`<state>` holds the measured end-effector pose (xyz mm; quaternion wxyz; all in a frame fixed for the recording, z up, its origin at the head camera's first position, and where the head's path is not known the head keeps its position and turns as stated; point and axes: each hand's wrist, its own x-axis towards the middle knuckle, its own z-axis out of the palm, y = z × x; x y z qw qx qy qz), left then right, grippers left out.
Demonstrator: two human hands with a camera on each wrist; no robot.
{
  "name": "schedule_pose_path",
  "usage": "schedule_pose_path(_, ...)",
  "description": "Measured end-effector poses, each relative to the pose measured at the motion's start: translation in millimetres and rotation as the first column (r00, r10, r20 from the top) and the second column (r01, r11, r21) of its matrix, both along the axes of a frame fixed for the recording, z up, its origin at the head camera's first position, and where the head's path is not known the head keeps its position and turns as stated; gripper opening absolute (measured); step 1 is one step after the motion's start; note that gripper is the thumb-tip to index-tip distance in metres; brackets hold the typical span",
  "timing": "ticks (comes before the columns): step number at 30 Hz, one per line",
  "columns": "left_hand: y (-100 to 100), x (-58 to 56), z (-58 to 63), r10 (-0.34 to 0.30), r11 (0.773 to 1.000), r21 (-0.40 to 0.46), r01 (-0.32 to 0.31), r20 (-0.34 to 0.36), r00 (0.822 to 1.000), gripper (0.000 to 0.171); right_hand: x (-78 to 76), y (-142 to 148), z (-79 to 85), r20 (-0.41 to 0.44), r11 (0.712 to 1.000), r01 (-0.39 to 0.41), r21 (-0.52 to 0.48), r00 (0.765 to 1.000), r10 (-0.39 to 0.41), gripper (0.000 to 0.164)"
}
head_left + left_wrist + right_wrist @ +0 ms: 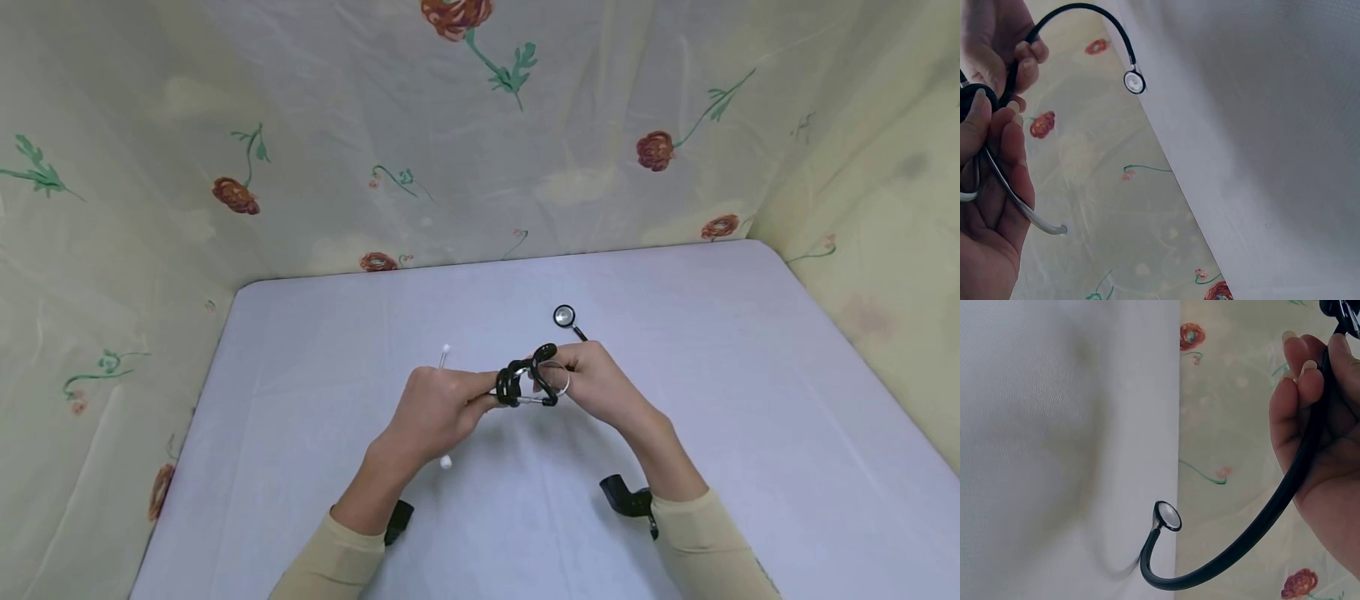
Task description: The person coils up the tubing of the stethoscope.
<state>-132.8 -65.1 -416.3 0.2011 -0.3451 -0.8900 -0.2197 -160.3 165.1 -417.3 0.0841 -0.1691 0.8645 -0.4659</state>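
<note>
A stethoscope with black tubing is held between both hands above the table. My left hand grips the wound-up tubing together with the metal ear tubes, whose pale tips stick out past the hand. With curled fingers, my right hand holds a stretch of the black tubing close to the coil. From the right hand the tubing curves away and ends in the round chest piece, which hangs free beyond that hand. Part of the coil is hidden behind the fingers in the left wrist view.
A white-covered table lies under the hands. Flower-patterned sheeting stands behind it and at both sides. Black devices sit at the wrists, by the beige sleeves.
</note>
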Motion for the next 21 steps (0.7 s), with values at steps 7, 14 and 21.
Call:
schedule_pose_path(7, -0.9, -2.1, -1.0, 0.052, 0.999, 0.008, -0.052, 0.021, 0.998, 0.018, 1.8, -4.2, 2.0, 0.005, 1.0, 0.001, 0.025, 1.0, -0.001, 0.016)
schedule_pose_path(14, 0.3, -4.6, -4.1, 0.093, 0.996, 0.005, -0.093, 0.028, 0.995, 0.018, 4.4, -8.5, 1.5, 0.037, 0.998, 0.026, 0.057, 0.999, -0.028, 0.013)
schedule_pose_path(21, 3.1, -6.1, -6.3, 0.132, 0.991, 0.028, -0.134, 0.063, 0.989, 0.012, 6.4, -10.9, 0.4, 0.025, 0.999, 0.025, 0.032, 0.999, -0.026, 0.015)
